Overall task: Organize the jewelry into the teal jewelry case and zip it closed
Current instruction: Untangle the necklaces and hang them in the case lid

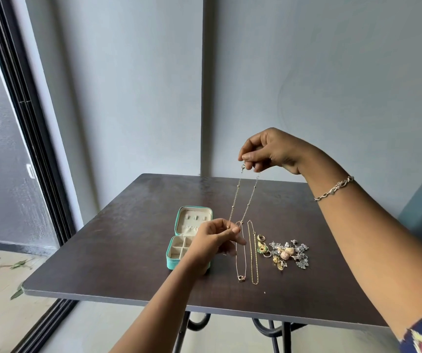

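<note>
A dark brown square desk (118, 256) stands on dark metal legs in a room corner. On it lies an open teal case (182, 240), its cream-lined lid laid back away from the viewer and its tray divided into small compartments. Just right of the case, a thin chain with a small ring pendant (240, 266) lies stretched out in a long loop. Beside that, further right of the case, lies a second gold chain (253, 256), likewise a narrow loop. Further right again sits a cluster of earrings and rings (285, 253), gold, silver and pink, touching one another in a heap.
</note>
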Demonstrator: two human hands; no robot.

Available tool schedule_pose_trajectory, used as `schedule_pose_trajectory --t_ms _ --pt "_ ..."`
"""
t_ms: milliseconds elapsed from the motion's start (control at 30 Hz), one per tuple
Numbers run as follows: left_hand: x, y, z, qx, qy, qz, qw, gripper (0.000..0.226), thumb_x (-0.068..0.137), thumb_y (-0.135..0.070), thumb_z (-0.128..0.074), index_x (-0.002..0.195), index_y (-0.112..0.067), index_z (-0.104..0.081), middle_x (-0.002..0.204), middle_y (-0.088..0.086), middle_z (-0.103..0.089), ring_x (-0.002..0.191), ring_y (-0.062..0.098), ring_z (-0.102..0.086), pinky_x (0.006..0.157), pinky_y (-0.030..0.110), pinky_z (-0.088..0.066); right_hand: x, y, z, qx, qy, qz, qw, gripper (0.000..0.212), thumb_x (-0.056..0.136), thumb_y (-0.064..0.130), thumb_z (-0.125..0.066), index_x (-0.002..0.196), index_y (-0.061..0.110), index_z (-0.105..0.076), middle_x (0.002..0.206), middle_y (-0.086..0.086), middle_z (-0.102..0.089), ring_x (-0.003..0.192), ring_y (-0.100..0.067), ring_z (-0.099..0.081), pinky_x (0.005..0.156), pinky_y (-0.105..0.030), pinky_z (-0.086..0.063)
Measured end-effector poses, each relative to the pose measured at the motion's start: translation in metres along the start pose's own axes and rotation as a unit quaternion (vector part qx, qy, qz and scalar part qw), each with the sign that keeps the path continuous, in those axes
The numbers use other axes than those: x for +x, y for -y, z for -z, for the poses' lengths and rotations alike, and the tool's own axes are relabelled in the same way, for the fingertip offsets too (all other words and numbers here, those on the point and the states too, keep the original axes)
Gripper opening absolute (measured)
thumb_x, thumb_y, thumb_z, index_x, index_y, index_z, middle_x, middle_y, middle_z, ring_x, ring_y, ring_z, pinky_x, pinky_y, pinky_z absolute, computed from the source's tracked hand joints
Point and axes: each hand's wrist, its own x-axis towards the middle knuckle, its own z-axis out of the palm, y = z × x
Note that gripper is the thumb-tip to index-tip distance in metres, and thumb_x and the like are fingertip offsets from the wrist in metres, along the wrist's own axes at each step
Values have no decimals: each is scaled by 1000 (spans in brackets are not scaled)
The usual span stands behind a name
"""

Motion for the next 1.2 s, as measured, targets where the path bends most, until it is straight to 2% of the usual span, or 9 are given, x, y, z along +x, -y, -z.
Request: schedule_pose_trajectory --t_ms 100,200,333,500,667,733,833,933,1200 --pt "1 2 -2 -47 -18 13 999 6 90 -19 -53 91 -13 -51 88 14 -70 66 20 -66 66 31 -49 -4 0 0 57 -11 6 998 12 85 -1 -58 81 9 -63 56 1 -64 48 -11 -59 58 -22 -53" --pt "3 4 -4 -82 -54 20 995 19 93 -31 -44 102 -16 -51 102 13 -67 91 22 -66 82 33 -51 -7 -3 -2 134 -17 0 991 13 86 -2 -54 82 9 -61 56 0 -65 48 -13 -61 58 -23 -53" --pt "4 0 -6 -153 -106 12 982 34 95 -32 -39 117 -9 -51 114 12 -61 104 16 -61 88 30 -50 -12 -12 -7 241 -42 -9 970 15 87 -3 -51 81 6 -62 57 -2 -65 46 -12 -59 53 -22 -54" --pt "8 -10 -6 -221 -134 -22 966 31 94 -29 -41 106 -5 -57 106 12 -65 99 20 -63 85 33 -52 -18 -23 -13 233 -19 -27 972 14 86 -2 -53 85 5 -65 71 -5 -67 46 -8 -54 52 -23 -53" --pt "10 -22 -13 -233 -90 -35 968 28 87 -28 -49 103 -7 -59 98 9 -70 94 20 -66 90 34 -49 -17 -24 -26 204 39 -32 978 15 87 0 -53 89 7 -66 79 -4 -70 50 -8 -58 52 -23 -53" --pt "10 -26 -16 -227 -75 -38 970 31 79 -27 -56 103 -7 -60 92 6 -72 87 18 -67 83 32 -49 -15 -24 -30 204 45 -29 978 15 87 1 -53 89 8 -66 80 -3 -70 51 -7 -58 51 -21 -52" --pt "8 -29 -16 -164 -82 -29 983 15 86 -13 -56 100 -12 -60 76 -2 -71 66 10 -63 65 25 -43 -15 -27 -31 221 30 -27 975 14 87 2 -54 90 9 -66 82 -3 -69 52 -7 -59 49 -19 -50" --pt "7 -33 -10 -116 -91 -22 989 16 88 -4 -53 92 -16 -62 64 -6 -65 53 6 -57 56 23 -33 -19 -38 -28 254 -9 -36 967 14 86 2 -55 89 10 -66 79 -2 -70 51 -6 -59 46 -17 -48" --pt "16 -61 2 -131 -74 -43 988 18 89 2 -46 89 -9 -60 57 -2 -64 56 11 -63 62 23 -42 -34 -81 -50 359 -64 -105 925 19 81 -7 -56 86 9 -64 65 1 -70 45 -4 -56 41 -15 -46"
